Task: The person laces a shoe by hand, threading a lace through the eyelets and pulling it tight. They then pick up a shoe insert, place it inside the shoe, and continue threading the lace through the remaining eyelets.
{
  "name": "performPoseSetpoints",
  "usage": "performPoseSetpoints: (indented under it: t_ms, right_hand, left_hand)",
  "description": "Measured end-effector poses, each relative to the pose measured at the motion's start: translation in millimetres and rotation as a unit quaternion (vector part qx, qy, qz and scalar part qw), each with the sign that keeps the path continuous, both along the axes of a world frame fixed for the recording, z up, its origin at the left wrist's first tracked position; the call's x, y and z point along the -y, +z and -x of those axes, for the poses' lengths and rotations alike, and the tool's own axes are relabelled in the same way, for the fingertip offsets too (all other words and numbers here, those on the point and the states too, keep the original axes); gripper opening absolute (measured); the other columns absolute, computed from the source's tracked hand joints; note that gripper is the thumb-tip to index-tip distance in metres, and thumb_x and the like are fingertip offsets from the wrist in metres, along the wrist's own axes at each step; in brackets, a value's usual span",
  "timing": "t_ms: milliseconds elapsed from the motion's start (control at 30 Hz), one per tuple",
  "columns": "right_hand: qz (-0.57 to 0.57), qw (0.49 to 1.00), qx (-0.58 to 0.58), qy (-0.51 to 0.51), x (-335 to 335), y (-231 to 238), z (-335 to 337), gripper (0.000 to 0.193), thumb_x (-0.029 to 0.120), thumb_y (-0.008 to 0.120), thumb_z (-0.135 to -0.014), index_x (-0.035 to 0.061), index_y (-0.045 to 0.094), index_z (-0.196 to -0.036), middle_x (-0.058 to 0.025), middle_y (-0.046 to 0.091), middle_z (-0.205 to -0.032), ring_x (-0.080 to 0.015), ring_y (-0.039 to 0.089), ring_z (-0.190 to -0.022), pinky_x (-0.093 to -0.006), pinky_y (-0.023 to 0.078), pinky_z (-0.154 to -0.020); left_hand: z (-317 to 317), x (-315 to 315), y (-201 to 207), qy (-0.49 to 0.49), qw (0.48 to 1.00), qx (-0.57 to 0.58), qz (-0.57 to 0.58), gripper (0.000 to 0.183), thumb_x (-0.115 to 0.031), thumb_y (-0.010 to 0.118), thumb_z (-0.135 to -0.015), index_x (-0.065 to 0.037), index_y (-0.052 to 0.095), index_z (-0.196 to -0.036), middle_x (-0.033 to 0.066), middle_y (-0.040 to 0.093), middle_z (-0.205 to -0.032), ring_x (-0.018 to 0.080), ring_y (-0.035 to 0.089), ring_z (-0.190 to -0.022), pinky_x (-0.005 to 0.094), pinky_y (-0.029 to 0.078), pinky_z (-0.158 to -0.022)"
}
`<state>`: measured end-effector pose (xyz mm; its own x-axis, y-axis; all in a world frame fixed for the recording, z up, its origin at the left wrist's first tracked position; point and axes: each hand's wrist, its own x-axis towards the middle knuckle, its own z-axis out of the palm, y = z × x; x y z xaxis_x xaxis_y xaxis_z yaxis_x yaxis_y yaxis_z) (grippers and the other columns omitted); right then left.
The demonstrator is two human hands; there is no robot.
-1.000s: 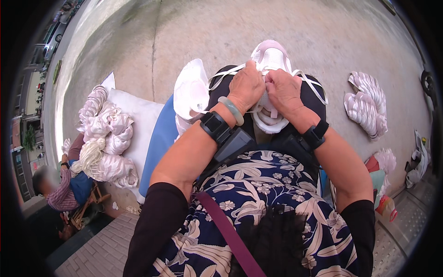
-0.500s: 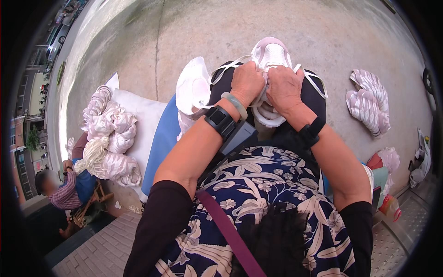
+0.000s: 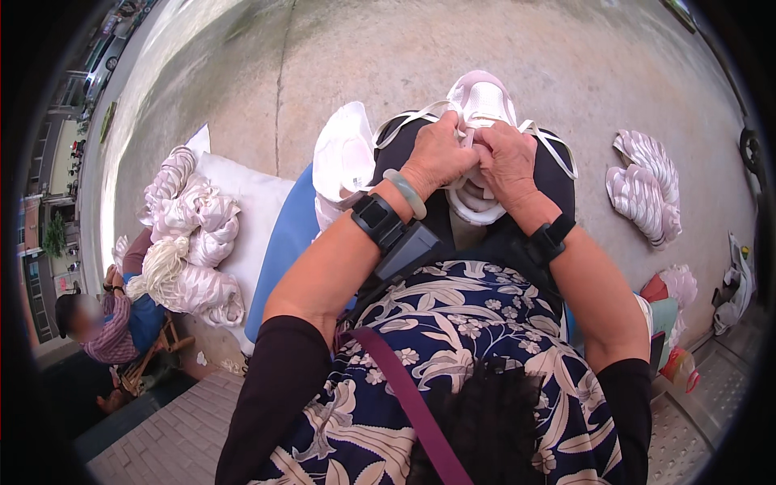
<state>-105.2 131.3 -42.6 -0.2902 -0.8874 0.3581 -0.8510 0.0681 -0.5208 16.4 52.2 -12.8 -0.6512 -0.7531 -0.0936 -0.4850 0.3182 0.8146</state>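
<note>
Turned slightly, left hand (image 3: 439,152) and right hand (image 3: 509,159) grip laced shoe (image 3: 485,90) above concrete floor (image 3: 356,56).

Bare left hand (image 3: 441,153) and bare right hand (image 3: 509,160) are basically crowded together above the black-trousered lap (image 3: 558,192), fingers (image 3: 490,135) bent, bare forearms (image 3: 323,271) angling in toward it.

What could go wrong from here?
White laces drape loosely over both knees and might tangle.
The shoe sits at the knees, so it could slip if they shift.
Left hand and right hand crowd together, so fingers may get in each other's way.
</note>
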Motion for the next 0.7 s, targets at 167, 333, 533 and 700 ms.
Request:
performPoseSetpoints:
  t_ms: [167, 333, 533, 700]
  right_hand:
    - [0.001, 1.0, 0.027, -0.013, 4.3, 2.8, -7.1, 0.005, 0.018, 0.06, -0.076, 0.0154, 0.064, -0.076, -0.0042, 0.058, -0.079, -0.0238, 0.057, -0.082, -0.0417, 0.033, -0.076]
    - [-0.07, 0.993, -0.088, -0.021, 9.6, 13.6, -7.6, 0.008, 0.015, 0.058, -0.077, 0.0116, 0.064, -0.077, -0.0069, 0.06, -0.079, -0.0256, 0.06, -0.08, -0.0432, 0.033, -0.077]
    - [-0.23, 0.945, -0.225, 0.049, -0.4, 53.9, -1.0, 0.007, 0.009, 0.056, -0.073, 0.0084, 0.062, -0.078, -0.0098, 0.06, -0.078, -0.0271, 0.06, -0.079, -0.0484, 0.032, -0.081]
    - [-0.151, 0.965, -0.213, 0.022, -87.4, 57.9, 65.7, 0.003, 0.007, 0.057, -0.076, 0.0079, 0.054, -0.075, -0.0095, 0.054, -0.073, -0.03, 0.056, -0.076, -0.0511, 0.034, -0.086]
  left_hand:
    - [-7.0, 3.3, 4.6, 0.052, 0.963, -0.067, -0.256, 0.024, -0.009, 0.058, -0.075, 0.002, 0.052, -0.096, 0.0073, 0.058, -0.062, 0.014, 0.056, -0.046, 0.0256, 0.045, -0.04]
    - [-6.2, 5.0, -0.6, 0.037, 0.958, -0.082, -0.271, 0.022, -0.006, 0.055, -0.077, 0.003, 0.051, -0.097, 0.0078, 0.059, -0.063, 0.0137, 0.057, -0.046, 0.0246, 0.045, -0.039]
    - [-5.8, -2.4, 2.6, 0.066, 0.97, -0.062, -0.226, 0.025, -0.005, 0.055, -0.077, 0.006, 0.049, -0.099, 0.0105, 0.06, -0.063, 0.0145, 0.057, -0.045, 0.0259, 0.046, -0.039]
    - [-11.9, -5.9, 2.8, 0.078, 0.977, -0.058, -0.187, 0.025, -0.003, 0.056, -0.076, 0.007, 0.048, -0.097, 0.0099, 0.058, -0.063, 0.0134, 0.058, -0.047, 0.0263, 0.048, -0.04]
